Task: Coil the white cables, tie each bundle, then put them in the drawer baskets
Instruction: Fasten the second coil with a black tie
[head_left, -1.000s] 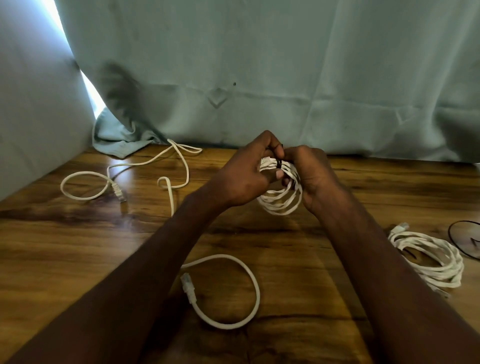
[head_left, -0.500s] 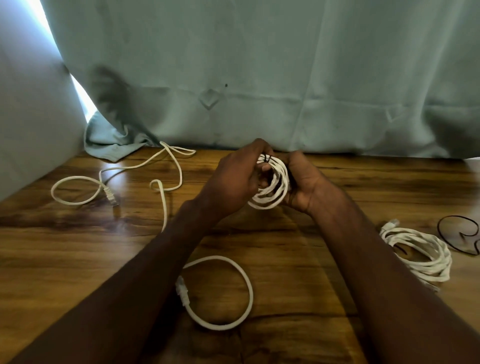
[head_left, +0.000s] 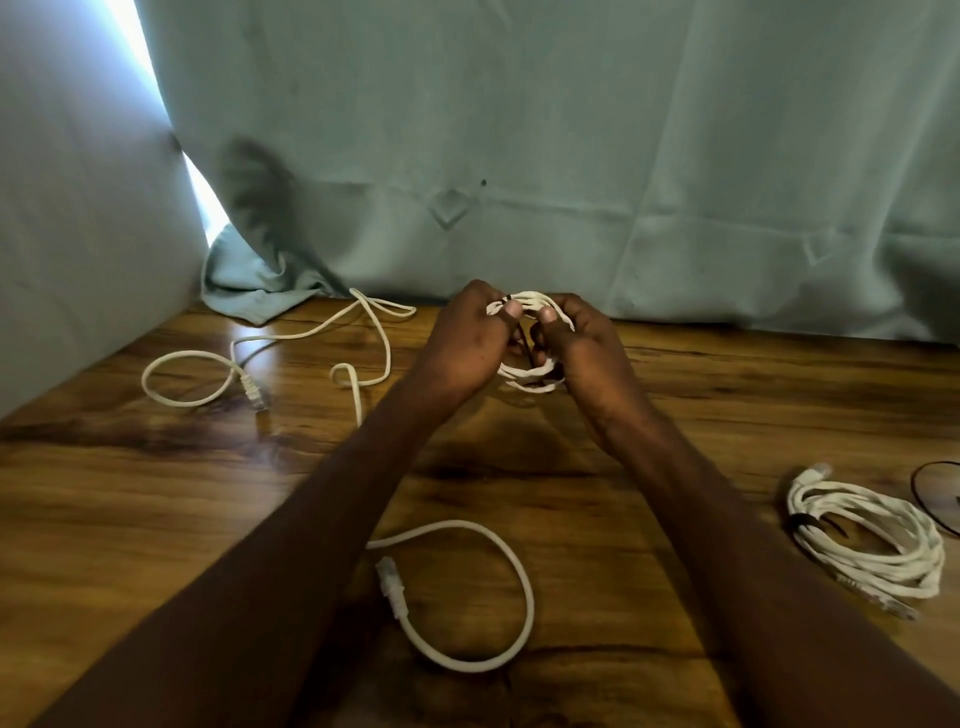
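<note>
No text, label, brand, number or sign can be read anywhere in the view. The white cables, their plugs, the coiled bundle, the wooden desk and the pale curtain behind it carry no legible marking; the plugs are too small and blurred to show any print.

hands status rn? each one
Left hand: gripping the coiled white cable, thumb pinching its top.
Right hand: gripping the same coil from the other side.
</note>
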